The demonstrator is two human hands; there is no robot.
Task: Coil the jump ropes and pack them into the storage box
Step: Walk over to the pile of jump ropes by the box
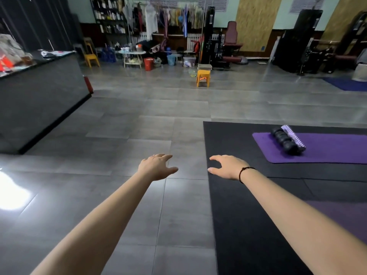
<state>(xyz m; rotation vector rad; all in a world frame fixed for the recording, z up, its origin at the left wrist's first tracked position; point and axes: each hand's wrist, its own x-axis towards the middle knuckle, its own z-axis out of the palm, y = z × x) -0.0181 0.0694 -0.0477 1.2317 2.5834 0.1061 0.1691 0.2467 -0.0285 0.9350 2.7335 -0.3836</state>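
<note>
Both hands reach out empty over the floor (129, 124), the left hand (156, 167) above the grey tiles and the right hand (228, 168) above the left edge of the black mat (238, 215), fingers (216, 158) loosely spread, thumbs held apart, touching nothing. No jump ropes show anywhere I can make out, and the only likely storage box is a pale tub (204, 66) on the yellow stool (203, 76) far across the floor. I'd say find the ropes first, then take each by both handles and wind even loops.

Purple mat (327, 149) bears rollers (288, 140); yellow stool (203, 76).
</note>
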